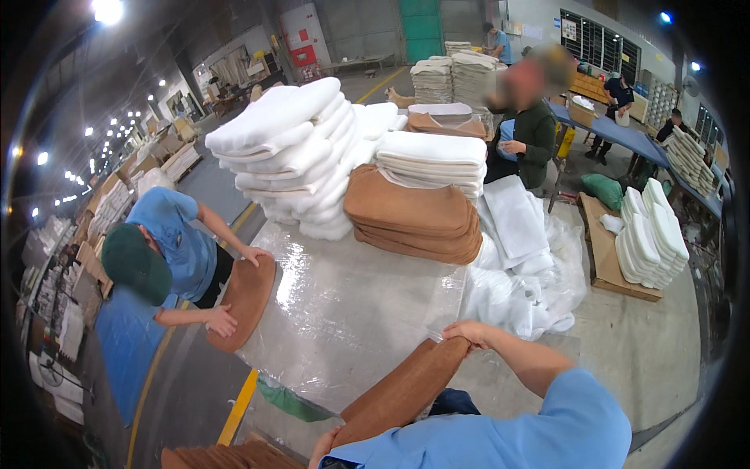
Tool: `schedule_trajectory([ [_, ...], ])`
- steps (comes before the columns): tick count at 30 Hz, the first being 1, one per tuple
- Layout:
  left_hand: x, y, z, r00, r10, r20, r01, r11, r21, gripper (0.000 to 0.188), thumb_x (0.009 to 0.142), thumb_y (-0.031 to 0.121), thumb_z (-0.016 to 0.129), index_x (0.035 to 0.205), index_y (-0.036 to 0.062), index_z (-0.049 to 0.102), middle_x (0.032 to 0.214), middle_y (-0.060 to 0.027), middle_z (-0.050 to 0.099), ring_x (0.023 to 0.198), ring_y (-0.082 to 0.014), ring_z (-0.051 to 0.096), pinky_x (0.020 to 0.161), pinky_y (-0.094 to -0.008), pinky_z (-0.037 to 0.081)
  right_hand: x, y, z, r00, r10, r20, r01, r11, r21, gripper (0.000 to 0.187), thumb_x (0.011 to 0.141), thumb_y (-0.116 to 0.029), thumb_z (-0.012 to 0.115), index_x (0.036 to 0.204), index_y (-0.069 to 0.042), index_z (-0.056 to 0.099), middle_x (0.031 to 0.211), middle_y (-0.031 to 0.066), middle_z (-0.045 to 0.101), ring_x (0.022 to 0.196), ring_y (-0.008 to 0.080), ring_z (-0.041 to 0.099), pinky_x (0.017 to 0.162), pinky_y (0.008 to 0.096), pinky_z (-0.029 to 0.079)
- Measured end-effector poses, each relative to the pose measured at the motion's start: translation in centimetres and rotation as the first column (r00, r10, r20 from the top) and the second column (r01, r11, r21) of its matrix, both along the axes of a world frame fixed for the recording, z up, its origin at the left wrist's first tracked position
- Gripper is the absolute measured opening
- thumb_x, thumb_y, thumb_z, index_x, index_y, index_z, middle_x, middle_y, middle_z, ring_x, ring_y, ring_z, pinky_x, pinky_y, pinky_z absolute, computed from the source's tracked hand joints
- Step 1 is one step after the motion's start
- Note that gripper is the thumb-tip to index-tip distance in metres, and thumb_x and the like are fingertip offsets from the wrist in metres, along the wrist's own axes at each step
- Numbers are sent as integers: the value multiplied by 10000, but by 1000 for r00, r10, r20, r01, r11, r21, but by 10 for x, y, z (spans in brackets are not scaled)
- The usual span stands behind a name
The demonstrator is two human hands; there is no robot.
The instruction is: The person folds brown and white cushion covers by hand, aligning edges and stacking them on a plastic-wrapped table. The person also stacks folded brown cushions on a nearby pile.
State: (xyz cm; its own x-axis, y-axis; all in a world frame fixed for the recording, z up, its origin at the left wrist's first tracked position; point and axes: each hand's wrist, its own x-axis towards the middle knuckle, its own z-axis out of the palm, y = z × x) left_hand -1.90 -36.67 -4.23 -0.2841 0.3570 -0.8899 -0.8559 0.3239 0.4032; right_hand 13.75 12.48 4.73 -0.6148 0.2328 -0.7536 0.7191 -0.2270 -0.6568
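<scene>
While lamps [107, 10] shine, the glossy table [367, 305] bears brown pads [414, 220].

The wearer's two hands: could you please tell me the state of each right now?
Left hand: at the brown piece's lower-left end; grip cannot be told.
Right hand: closed, holding its upper-right end.

Can read no words or numbers. Can make out red signs [304, 55] on a white panel [292, 23], far left, and a posted sheet [569, 30] at the barred window [598, 41], far right; too small to decipher.
</scene>
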Motion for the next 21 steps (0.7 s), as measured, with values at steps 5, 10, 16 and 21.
schedule_trajectory([
  [5,-17,7,15,998,8,68,-8,1000,-1,391,1056,295,499,1319,36,627,1228,-127,724,1102,-285,701,976,-441,565,40,-20,-2,983,-178,35,181,970,-160,706,900,-499,734,1442,-131,470,1104,104,684,864,252,692,712,448,598],
  [10,-36,54,58,931,286,-226,-227,940,255,416,1013,284,579,1346,35,592,1309,-156,665,1160,-305,659,989,-471,546,107,-51,-31,933,-343,-112,303,914,-271,847,892,-343,786,1556,-98,320,1415,104,554,1239,271,602,952,481,558],
  [16,-28,163,198,704,502,-503,-58,746,663,515,987,175,655,1442,9,481,1363,-128,606,1242,-269,596,1075,-428,478,113,-99,-23,716,-594,-366,302,737,-605,903,853,-158,816,1576,-149,274,1499,85,472,1372,268,498,1107,514,456],
  [21,35,228,178,430,455,-780,115,829,547,660,888,9,737,1467,-8,420,1356,-126,590,1241,-225,575,1072,-377,460,77,-145,-31,508,-760,-405,405,626,-667,804,914,-156,761,1562,-190,287,1505,73,473,1374,273,492,1065,509,485],
])
